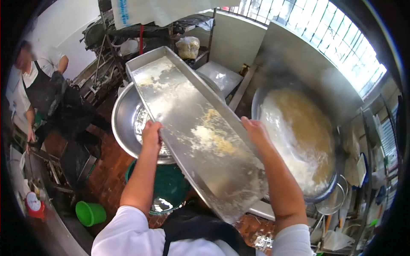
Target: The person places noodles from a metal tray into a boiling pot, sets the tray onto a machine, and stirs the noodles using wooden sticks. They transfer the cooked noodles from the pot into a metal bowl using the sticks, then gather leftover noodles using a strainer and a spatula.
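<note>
A long rectangular metal tray is held tilted in front of me, with whitish and yellow residue on its inner face. My left hand is closed on its left rim, and my right hand grips the opposite rim. Behind the tray, partly covered by it, is a large shiny metal basin. To the right of my right hand stands a big round pot of foamy, yellowish-brown liquid, with steam above it.
Below the basin is a dark green tub on the brick floor. A bright green bucket and a red scale are at left, near another person in a dark apron. A wire strainer hangs beside the pot.
</note>
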Available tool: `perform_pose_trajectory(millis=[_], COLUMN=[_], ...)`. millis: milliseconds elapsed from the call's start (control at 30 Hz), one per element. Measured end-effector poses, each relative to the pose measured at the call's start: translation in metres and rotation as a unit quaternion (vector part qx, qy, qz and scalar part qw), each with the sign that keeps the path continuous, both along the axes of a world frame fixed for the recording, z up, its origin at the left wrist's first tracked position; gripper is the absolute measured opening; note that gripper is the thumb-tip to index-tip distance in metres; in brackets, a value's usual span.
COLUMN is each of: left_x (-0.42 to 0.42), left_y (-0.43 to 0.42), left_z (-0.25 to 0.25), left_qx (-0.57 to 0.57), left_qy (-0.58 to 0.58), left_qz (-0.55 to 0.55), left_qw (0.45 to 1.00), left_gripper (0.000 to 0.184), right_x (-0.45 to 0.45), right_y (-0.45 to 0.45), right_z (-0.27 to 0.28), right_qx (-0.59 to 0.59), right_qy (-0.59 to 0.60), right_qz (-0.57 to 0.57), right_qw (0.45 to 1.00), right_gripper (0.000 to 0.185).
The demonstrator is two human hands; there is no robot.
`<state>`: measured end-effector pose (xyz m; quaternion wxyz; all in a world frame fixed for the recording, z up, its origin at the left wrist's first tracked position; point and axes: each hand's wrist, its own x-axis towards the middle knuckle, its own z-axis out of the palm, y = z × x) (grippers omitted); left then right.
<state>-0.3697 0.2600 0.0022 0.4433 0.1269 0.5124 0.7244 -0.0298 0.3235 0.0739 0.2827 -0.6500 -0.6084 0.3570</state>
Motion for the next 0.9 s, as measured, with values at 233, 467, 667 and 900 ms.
perform_pose_trajectory(millis=[233, 467, 667, 900], left_x=[-0.150, -0.192, -0.239, -0.241], left_y=[0.057, 0.077, 0.096, 0.095], left_z=[-0.032, -0.057, -0.112, -0.104], left_qx=[-0.025, -0.048, -0.103, -0.133], left_qy=[0.087, 0.141, 0.145, 0.234], left_qz=[-0.071, -0.119, -0.141, -0.124], left_qw=[0.993, 0.982, 0.974, 0.955], left_gripper=[0.013, 0.008, 0.007, 0.013], right_x=[-0.129, -0.174, -0.179, -0.158], right_y=[0.028, 0.003, -0.003, -0.011], right_z=[-0.063, -0.091, -0.097, -0.074], right_qx=[-0.036, -0.078, -0.131, -0.116], right_qy=[-0.060, 0.027, 0.048, 0.015], right_qz=[0.021, -0.050, -0.006, 0.017], right_qw=[0.997, 0.995, 0.990, 0.993], right_gripper=[0.062, 0.059, 0.053, 0.044])
